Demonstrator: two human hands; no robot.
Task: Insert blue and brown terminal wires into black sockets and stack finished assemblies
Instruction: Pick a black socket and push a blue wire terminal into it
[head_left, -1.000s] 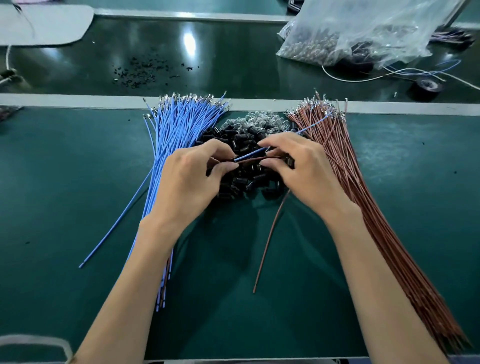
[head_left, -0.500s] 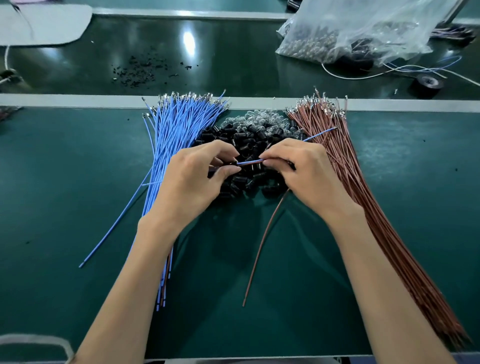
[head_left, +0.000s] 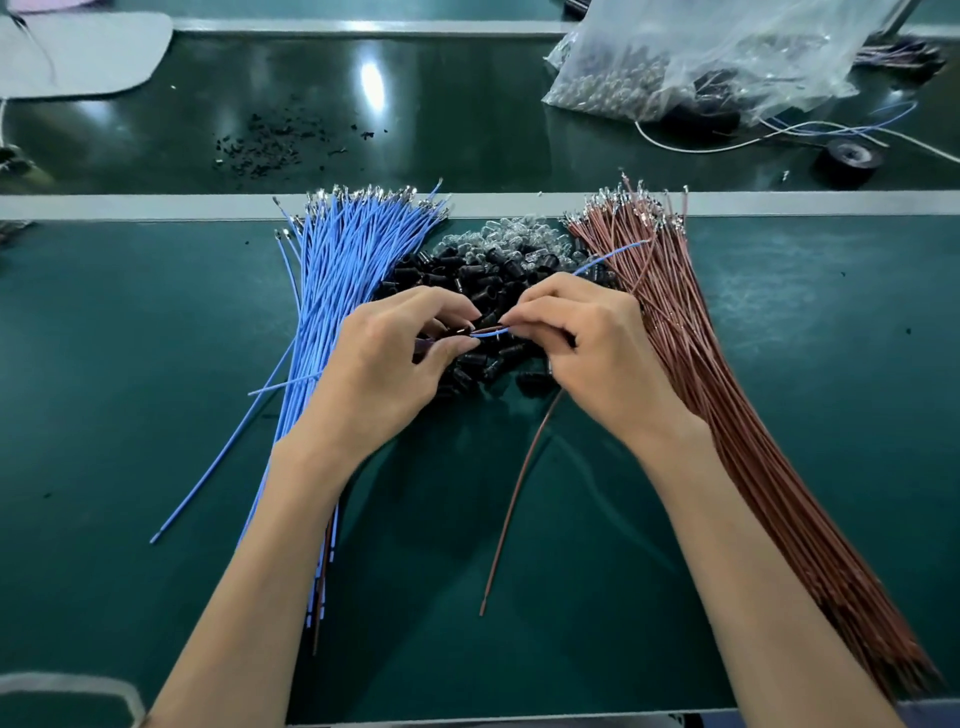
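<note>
Grip: my left hand (head_left: 384, 364) pinches a black socket (head_left: 460, 330), my right hand (head_left: 587, 353) pinches the blue wire (head_left: 491, 333) between both hands | risk: a crooked push could bend its tip; brown wire (head_left: 514, 499) hanging under my right hand could slip loose.

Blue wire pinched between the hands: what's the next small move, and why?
Probably ease the blue wire leftward with the right hand into the black socket that the left hand pinches. The wire's tip sits right at the left fingertips, with a brown wire running alongside to the same spot, so seating the blue terminal looks like the step due.
</note>
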